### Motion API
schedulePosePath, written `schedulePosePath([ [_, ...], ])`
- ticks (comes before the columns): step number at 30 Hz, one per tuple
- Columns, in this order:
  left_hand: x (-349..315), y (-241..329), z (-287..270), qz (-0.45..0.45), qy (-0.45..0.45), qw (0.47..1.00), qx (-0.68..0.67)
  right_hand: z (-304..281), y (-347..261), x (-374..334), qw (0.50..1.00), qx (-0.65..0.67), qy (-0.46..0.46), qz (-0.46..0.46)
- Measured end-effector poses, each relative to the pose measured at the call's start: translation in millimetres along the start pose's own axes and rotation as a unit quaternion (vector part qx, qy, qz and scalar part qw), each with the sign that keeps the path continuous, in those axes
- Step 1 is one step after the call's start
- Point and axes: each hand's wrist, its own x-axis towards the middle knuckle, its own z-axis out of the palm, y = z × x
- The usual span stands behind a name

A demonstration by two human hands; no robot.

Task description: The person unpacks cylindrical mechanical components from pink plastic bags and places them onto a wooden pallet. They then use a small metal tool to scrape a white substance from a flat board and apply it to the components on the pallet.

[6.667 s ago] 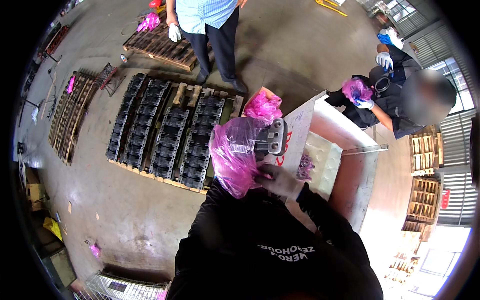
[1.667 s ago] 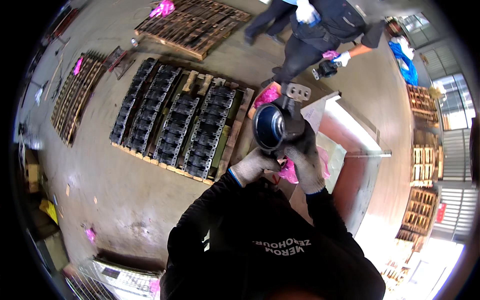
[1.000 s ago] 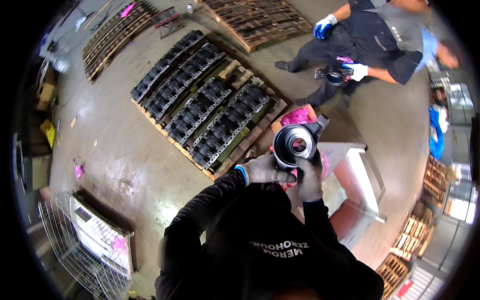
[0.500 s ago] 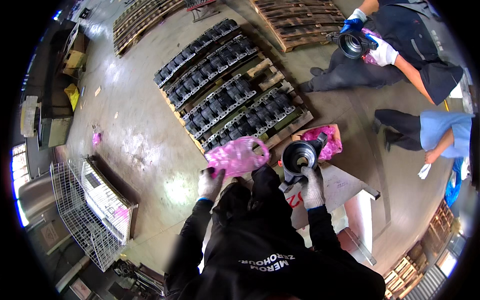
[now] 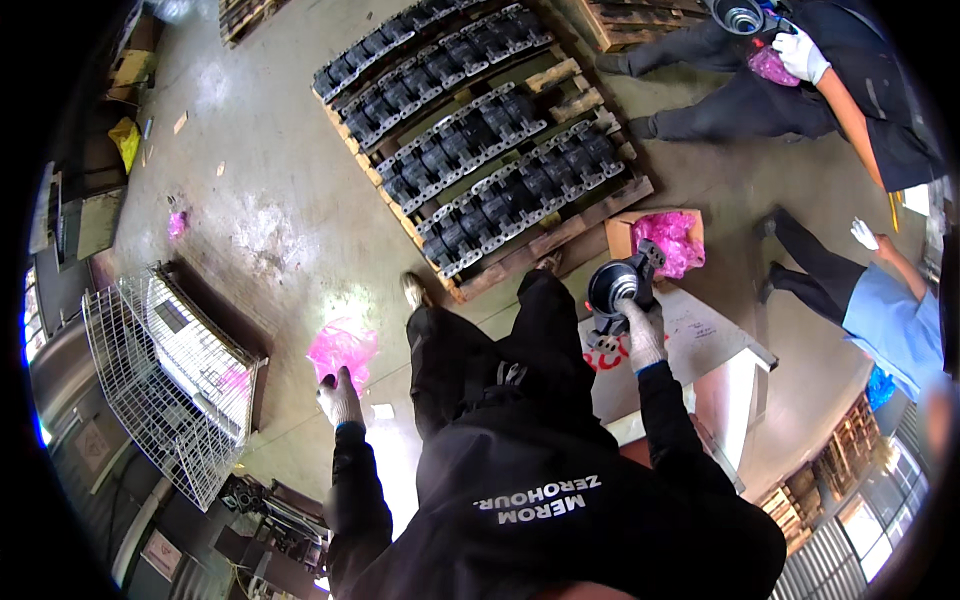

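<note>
My right hand (image 5: 645,334), in a white knit glove, grips a dark round metal housing (image 5: 614,286) with side lugs. The gloved fingers reach into its open bore, and the part is held at the white box-like stand by my right side. Out to the left, my gloved left hand (image 5: 341,400) has a crumpled, see-through pink plastic bag (image 5: 342,346) at its dark fingertips. The bag hangs over the concrete floor, and its grip looks light. An open cardboard box (image 5: 621,236) with pink plastic bags (image 5: 672,244) stands just beyond the housing.
Ahead, a wooden pallet (image 5: 545,243) carries rows of black cast parts (image 5: 490,205). A wire mesh cage cart (image 5: 165,385) stands on the left. Two people are at the right; one holds another round housing (image 5: 738,14). The stand (image 5: 700,335) has a projecting corner.
My left hand has carried the pink bag leftward, away from my body. My right hand still grips the housing. The view has shifted, and the person in blue has moved.
</note>
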Motion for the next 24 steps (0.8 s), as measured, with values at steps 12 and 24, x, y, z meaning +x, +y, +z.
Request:
schedulePosePath([
  [12,194,-59,-59,0.003,-0.174,0.982,-0.075,106,104,-134,0.981,-0.065,0.176,0.055],
  [24,276,16,-53,0.147,-0.261,0.931,-0.206,162,199,-210,0.969,0.080,0.200,0.118],
])
